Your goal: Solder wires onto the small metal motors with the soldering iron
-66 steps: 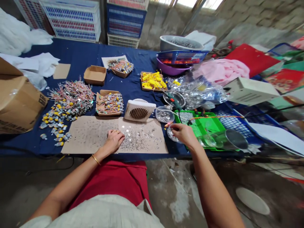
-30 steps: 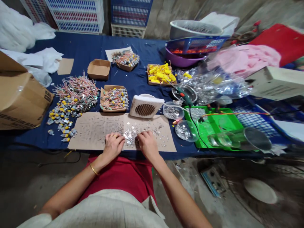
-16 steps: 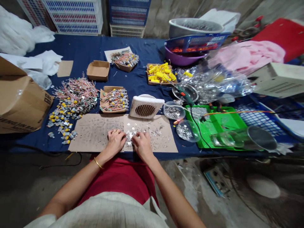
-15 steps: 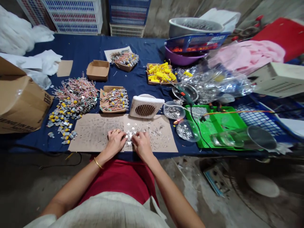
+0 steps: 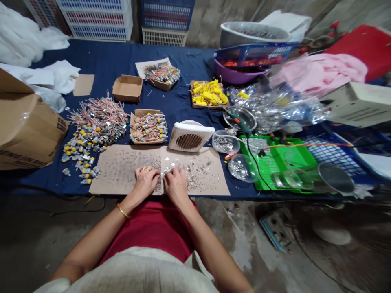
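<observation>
On a cardboard sheet [image 5: 119, 171] at the table's front edge lie many small shiny metal pieces [image 5: 195, 173]. My left hand [image 5: 146, 180] rests near the sheet's middle, fingers curled and thumb against the fingertips. Close to its right, my right hand [image 5: 176, 183] is bent over the metal pieces with fingers drawn together. Whatever either hand pinches is too small or hidden. Just behind the hands stands a white fan with a grille [image 5: 191, 137]. A box of small wired motors [image 5: 148, 126] is left of the fan.
Loose motors [image 5: 88, 150] are heaped at left beside a large carton [image 5: 27, 126]. Bowls of metal pieces [image 5: 242, 167], a soldering iron [image 5: 241, 122] and a green tray [image 5: 265, 179] lie at right. A box of yellow parts [image 5: 209, 93] sits farther back.
My right hand has shifted left, closer to my left hand, which has moved slightly left. Shiny pieces that lay between the hands are now partly covered by my right hand.
</observation>
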`<state>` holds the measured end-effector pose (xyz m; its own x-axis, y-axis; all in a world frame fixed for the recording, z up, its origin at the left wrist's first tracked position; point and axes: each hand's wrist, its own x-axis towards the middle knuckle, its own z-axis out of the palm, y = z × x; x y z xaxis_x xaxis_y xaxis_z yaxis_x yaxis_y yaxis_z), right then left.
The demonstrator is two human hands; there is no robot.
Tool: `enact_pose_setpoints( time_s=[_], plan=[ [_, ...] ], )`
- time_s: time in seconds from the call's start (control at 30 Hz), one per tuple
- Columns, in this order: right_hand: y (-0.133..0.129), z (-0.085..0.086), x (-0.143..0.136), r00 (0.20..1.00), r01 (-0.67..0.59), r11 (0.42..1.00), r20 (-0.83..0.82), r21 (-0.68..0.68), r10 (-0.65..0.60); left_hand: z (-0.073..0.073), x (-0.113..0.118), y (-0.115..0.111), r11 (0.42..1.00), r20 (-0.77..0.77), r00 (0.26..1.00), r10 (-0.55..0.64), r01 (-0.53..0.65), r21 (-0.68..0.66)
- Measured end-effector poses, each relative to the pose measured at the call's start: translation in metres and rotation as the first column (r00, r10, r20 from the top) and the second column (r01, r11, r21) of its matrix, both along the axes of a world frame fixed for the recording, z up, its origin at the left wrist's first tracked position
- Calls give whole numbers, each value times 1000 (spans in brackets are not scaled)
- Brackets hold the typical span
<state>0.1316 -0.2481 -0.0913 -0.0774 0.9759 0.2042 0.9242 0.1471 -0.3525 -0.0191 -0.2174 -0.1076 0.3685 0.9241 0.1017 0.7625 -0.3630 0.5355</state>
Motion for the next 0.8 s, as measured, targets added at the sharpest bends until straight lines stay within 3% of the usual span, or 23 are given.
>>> enact_pose_setpoints(
  time_s=[0.23, 0.37, 0.57, 0.8],
  plan=[
    [-12, 7, 21, 997, 73, 996, -26, 52, -72, 4, 10, 11, 990, -91, 989, -113, 119, 71],
    [-30, 11, 27, 999, 31, 999, 15, 33, -32, 2, 11, 6, 984, -98, 985, -139, 149, 103],
    [-40, 7, 7, 991, -57, 998, 122, 2, 56, -6, -5, 1, 982, -16, 994, -106, 107, 154],
    [-45, -1, -12, 975, -116, 993, 189, -5, 114, -13, -21, 5, 979, -122, 990, -71, 92, 180]
  ],
)
